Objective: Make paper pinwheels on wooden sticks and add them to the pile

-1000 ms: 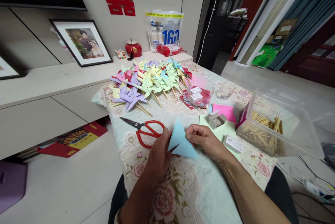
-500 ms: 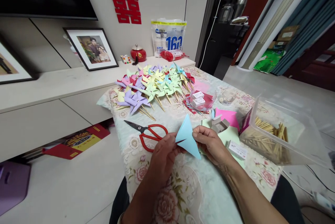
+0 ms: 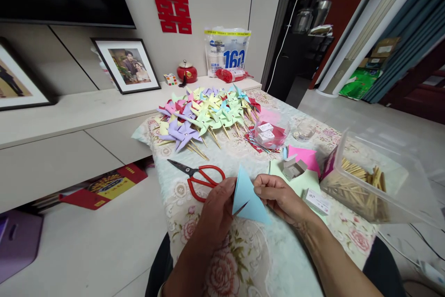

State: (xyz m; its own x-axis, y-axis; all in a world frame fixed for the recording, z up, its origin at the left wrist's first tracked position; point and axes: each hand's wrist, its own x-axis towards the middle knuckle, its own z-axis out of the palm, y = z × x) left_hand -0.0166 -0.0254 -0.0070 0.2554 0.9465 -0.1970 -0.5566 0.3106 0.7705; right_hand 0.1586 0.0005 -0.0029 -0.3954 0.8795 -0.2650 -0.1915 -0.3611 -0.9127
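Note:
Between my hands is a folded triangle of blue paper (image 3: 247, 195) with a slit cut in from its lower left edge. My left hand (image 3: 219, 202) grips its left side, thumb in front. The fingertips of my right hand (image 3: 278, 195) pinch its right edge. Just beyond my left hand lie scissors (image 3: 198, 177) with red handles, their blades nearly closed and pointing left. Farther back, several finished paper pinwheels (image 3: 208, 111) on wooden sticks are heaped in purple, yellow, green, pink and blue.
A clear plastic box (image 3: 361, 195) of wooden sticks stands at the right. Near it are pink paper (image 3: 306, 158), green sheets (image 3: 276, 167), an open small box (image 3: 294, 167) and a white box (image 3: 317, 201). A pink bag (image 3: 273, 134) with small boxes sits behind. The cabinet (image 3: 69, 118) borders the table.
The blue paper has tilted, so its slit now slants more steeply and its lower corner points farther right. Both hands keep hold of it. The camera view has shifted slightly.

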